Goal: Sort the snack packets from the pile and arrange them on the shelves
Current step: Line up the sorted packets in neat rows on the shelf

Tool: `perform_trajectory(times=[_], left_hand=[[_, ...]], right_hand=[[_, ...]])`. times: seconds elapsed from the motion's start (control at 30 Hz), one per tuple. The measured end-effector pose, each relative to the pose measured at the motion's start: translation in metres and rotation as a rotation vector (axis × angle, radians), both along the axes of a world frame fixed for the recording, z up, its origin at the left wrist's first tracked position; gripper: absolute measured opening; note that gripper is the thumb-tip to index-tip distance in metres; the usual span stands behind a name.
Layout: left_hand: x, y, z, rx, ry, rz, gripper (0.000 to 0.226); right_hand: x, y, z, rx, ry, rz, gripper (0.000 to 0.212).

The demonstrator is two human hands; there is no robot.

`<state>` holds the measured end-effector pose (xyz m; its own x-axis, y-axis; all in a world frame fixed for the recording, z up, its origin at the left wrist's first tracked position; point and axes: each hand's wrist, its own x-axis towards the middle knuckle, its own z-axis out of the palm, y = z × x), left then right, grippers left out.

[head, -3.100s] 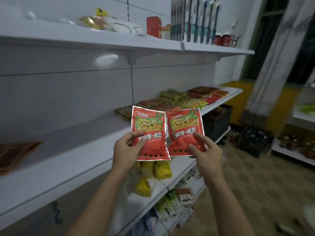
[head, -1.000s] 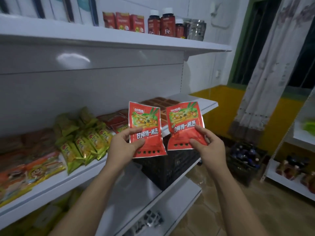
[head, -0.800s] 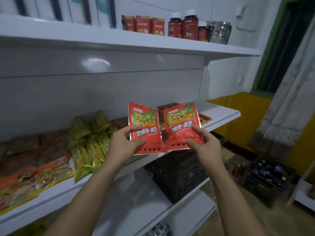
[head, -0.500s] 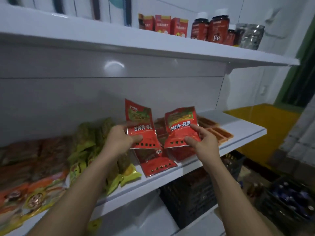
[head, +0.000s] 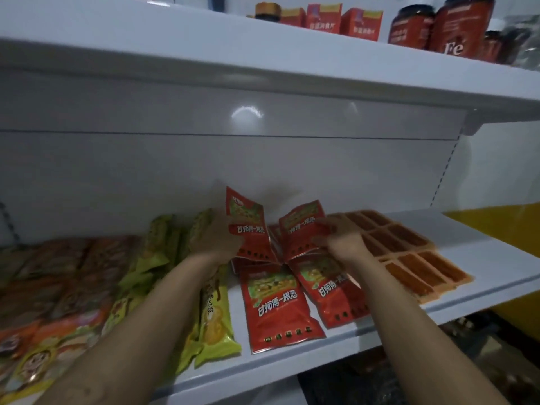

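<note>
My left hand grips a red snack packet, tilted upright over the back of the white middle shelf. My right hand pinches a second red packet beside it, and their lower corners nearly meet. Below them two more red packets of the same kind lie flat on the shelf, one in the middle and one angled to its right. The lower edges of the held packets sit just above these.
Green-yellow packets lie left of the red ones, with orange and brown packets further left. Orange packs of brown strips lie to the right. The upper shelf holds red boxes and dark jars.
I have stepped closer to the shelf. Both hands carried the red packets forward and down, from in front of me to just above the red ones lying on the shelf.
</note>
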<state>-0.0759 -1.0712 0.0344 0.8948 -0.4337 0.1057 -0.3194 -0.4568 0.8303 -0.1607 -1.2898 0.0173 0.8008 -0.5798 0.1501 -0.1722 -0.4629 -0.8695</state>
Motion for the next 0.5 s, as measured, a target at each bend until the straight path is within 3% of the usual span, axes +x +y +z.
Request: perform_trajectory(times=[0.17, 0.27, 0.4, 0.5], left_hand=[[0.008, -0.020, -0.007, -0.021, 0.102, 0.065, 0.022], [0.012, -0.036, -0.009, 0.084, 0.071, 0.093, 0.022], [0.021, -0.056, -0.017, 0.308, 0.002, 0.108, 0.016], [0.026, -0.068, -0.026, 0.578, -0.104, 0.119, 0.028]], right_hand=[[0.035, -0.027, -0.005, 0.004, 0.128, 0.088, 0.056], [0.046, -0.038, -0.003, -0.224, 0.199, 0.160, 0.053], [0.054, -0.049, -0.003, -0.473, 0.316, 0.279, 0.030], [0.061, -0.056, -0.007, -0.745, 0.394, 0.276, 0.043]])
